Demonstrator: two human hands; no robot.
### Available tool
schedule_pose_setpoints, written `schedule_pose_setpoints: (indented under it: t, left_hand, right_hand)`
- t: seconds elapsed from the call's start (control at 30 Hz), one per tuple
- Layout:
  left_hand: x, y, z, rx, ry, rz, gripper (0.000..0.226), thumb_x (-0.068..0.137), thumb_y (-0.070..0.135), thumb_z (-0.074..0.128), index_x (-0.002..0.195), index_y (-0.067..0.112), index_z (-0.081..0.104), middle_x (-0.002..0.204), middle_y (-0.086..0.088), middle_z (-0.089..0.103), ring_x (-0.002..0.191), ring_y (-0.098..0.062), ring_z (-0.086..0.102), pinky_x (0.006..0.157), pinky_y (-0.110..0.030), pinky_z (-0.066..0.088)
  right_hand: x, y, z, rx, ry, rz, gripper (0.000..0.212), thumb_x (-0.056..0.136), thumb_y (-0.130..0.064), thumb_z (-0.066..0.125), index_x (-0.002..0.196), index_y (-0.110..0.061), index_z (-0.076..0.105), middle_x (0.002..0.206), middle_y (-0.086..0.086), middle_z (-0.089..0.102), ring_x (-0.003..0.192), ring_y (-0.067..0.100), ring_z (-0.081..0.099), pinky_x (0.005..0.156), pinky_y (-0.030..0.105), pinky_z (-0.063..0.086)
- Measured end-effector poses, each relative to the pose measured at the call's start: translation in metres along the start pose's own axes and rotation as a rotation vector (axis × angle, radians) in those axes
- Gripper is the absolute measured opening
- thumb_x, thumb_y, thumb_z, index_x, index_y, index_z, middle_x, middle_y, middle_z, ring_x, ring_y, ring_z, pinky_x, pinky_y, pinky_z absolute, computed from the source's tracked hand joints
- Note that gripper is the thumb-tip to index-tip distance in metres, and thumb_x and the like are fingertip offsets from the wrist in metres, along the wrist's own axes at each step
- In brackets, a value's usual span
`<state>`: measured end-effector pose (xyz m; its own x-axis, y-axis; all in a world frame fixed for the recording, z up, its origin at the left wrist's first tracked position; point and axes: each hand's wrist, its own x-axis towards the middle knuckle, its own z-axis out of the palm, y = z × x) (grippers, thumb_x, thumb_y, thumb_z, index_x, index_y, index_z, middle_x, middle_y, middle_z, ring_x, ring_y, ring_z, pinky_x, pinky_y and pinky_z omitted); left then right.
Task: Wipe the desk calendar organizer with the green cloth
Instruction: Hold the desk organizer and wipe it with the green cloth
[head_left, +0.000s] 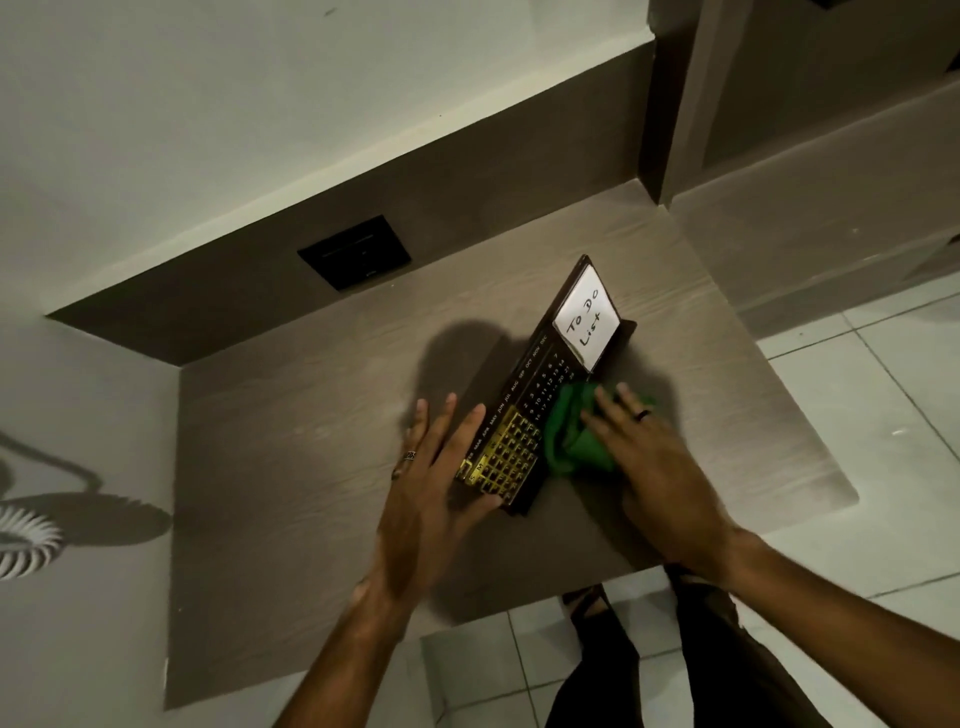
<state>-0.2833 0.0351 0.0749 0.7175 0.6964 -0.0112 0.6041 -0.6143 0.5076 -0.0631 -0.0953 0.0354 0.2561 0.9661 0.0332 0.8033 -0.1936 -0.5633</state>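
The desk calendar organizer (535, 395) is a long dark board with months, numbers, a gold grid at its near end and a white "To Do List" card at its far end. It stands tilted on the brown desk (311, 426). My left hand (441, 478) rests flat against its near left end, fingers spread, thumb under the corner. My right hand (649, 467) presses the bunched green cloth (574, 436) against the organizer's front, near the numbers. The cloth's far part is hidden under my fingers.
A dark socket plate (355, 253) sits in the brown back panel behind the desk. A wall panel rises at the far right corner. White floor tiles (883, 395) lie to the right and below, with my legs (649, 670) at the desk's front edge.
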Motion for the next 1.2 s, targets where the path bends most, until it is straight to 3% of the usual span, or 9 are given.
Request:
schedule_pose_setpoints:
  t: [0.07, 0.13, 0.23, 0.33, 0.53, 0.73, 0.83, 1.03, 1.2]
  left_hand:
    - [0.000, -0.001, 0.000, -0.015, -0.009, -0.003, 0.081, 0.084, 0.067, 0.051, 0.150, 0.049, 0.006, 0.164, 0.007, 0.008, 0.151, -0.018, -0.005, 0.114, -0.052, 0.011]
    - [0.001, 0.001, 0.000, -0.045, -0.008, -0.007, 0.081, 0.084, 0.068, 0.050, 0.150, 0.048, 0.007, 0.164, 0.007, 0.009, 0.151, -0.019, -0.005, 0.114, -0.052, 0.011]
    - [0.007, -0.002, 0.002, -0.022, -0.003, 0.047, 0.078, 0.087, 0.059, 0.054, 0.148, 0.050, 0.006, 0.163, 0.002, 0.009, 0.149, -0.032, 0.001, 0.115, -0.056, 0.009]
    - [0.008, -0.010, 0.005, 0.014, -0.024, -0.018, 0.091, 0.088, 0.023, 0.070, 0.145, 0.054, 0.006, 0.161, 0.007, 0.006, 0.148, -0.020, -0.002, 0.116, -0.063, 0.018]
    - [0.006, -0.007, 0.005, 0.050, 0.015, 0.028, 0.097, 0.079, 0.043, 0.071, 0.150, 0.049, 0.006, 0.162, 0.010, 0.007, 0.151, -0.024, -0.003, 0.109, -0.058, 0.013]
    - [0.006, -0.013, 0.007, -0.083, -0.063, 0.045, 0.062, 0.083, 0.072, 0.049, 0.140, 0.062, 0.027, 0.163, 0.003, 0.020, 0.150, -0.023, 0.014, 0.118, -0.057, 0.018]
    - [0.004, -0.010, 0.007, 0.068, 0.010, 0.020, 0.091, 0.077, 0.039, 0.076, 0.150, 0.040, 0.021, 0.162, 0.001, 0.015, 0.151, -0.028, 0.006, 0.112, -0.063, 0.022]
    - [0.006, 0.000, 0.001, 0.074, 0.004, -0.001, 0.112, 0.073, 0.028, 0.083, 0.149, 0.050, 0.003, 0.162, 0.004, 0.013, 0.151, -0.026, 0.001, 0.106, -0.065, 0.033]
    - [0.005, 0.001, 0.000, 0.053, -0.021, 0.008, 0.107, 0.073, 0.030, 0.076, 0.149, 0.050, 0.003, 0.161, 0.005, 0.011, 0.151, -0.028, 0.001, 0.105, -0.067, 0.034]
  right_hand:
    - [0.011, -0.006, -0.006, 0.167, 0.115, 0.211, 0.077, 0.077, 0.011, 0.060, 0.146, -0.015, 0.037, 0.158, 0.006, 0.024, 0.148, 0.025, 0.012, 0.114, 0.058, 0.024]
    - [0.014, -0.027, -0.005, 0.193, 0.204, 0.202, 0.083, 0.071, 0.008, 0.066, 0.145, -0.017, 0.037, 0.157, 0.004, 0.025, 0.147, 0.023, 0.014, 0.115, 0.057, 0.023]
    - [0.000, -0.066, 0.013, -0.009, 0.129, -0.210, 0.098, 0.051, -0.007, 0.079, 0.140, -0.019, 0.040, 0.153, 0.007, 0.036, 0.142, 0.029, 0.026, 0.112, 0.050, 0.025]
    - [-0.002, -0.075, 0.022, -0.163, -0.016, -0.452, 0.088, 0.056, -0.015, 0.077, 0.139, -0.019, 0.048, 0.150, 0.009, 0.042, 0.140, 0.031, 0.032, 0.112, 0.049, 0.027]
    - [0.039, -0.048, 0.000, 0.085, 0.221, 0.070, 0.087, 0.060, 0.010, 0.076, 0.139, -0.009, 0.046, 0.152, 0.014, 0.037, 0.142, 0.036, 0.026, 0.112, 0.051, 0.021]
    - [0.008, -0.072, 0.023, -0.170, 0.047, -0.502, 0.095, 0.053, -0.013, 0.083, 0.140, -0.017, 0.045, 0.149, 0.010, 0.043, 0.139, 0.034, 0.032, 0.109, 0.054, 0.027]
    - [0.037, -0.037, 0.007, -0.190, 0.147, -0.361, 0.090, 0.050, 0.007, 0.078, 0.135, -0.012, 0.053, 0.146, 0.015, 0.045, 0.136, 0.039, 0.031, 0.106, 0.059, 0.028]
    - [0.030, 0.000, 0.024, -0.212, 0.210, -0.130, 0.088, 0.062, 0.002, 0.079, 0.141, -0.012, 0.044, 0.151, 0.014, 0.035, 0.141, 0.037, 0.023, 0.111, 0.057, 0.018]
    - [-0.022, -0.019, 0.064, -0.304, 0.054, -0.531, 0.073, 0.075, -0.023, 0.066, 0.142, -0.023, 0.039, 0.155, 0.003, 0.029, 0.146, 0.030, 0.011, 0.117, 0.049, 0.010]
